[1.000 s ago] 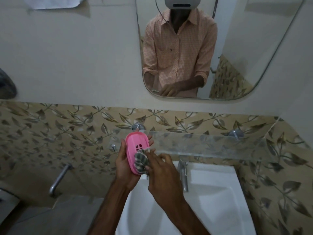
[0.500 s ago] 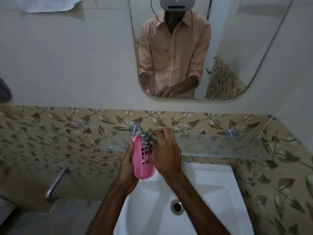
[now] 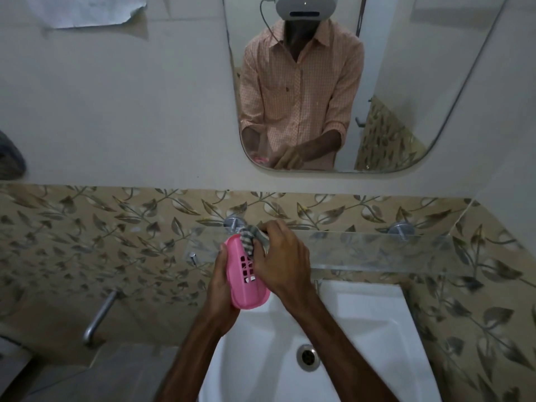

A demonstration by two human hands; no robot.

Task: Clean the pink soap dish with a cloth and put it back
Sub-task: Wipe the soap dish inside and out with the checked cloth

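The pink soap dish [image 3: 243,278] is held on edge above the white sink [image 3: 362,329], its slotted bottom facing right. My left hand [image 3: 221,282] grips it from the left side. My right hand [image 3: 282,256] is closed on a grey checked cloth [image 3: 251,238] and presses it against the dish's upper end. The hand covers most of the cloth.
A glass shelf [image 3: 377,250] on two metal brackets runs along the leaf-patterned tiles just behind my hands. A mirror [image 3: 406,82] hangs above. The sink drain [image 3: 308,356] lies below my right forearm. A metal tap [image 3: 97,317] sticks out of the wall at lower left.
The dish has turned from facing me to standing on edge. My right hand with the cloth has moved from the dish's lower part up to its top end.
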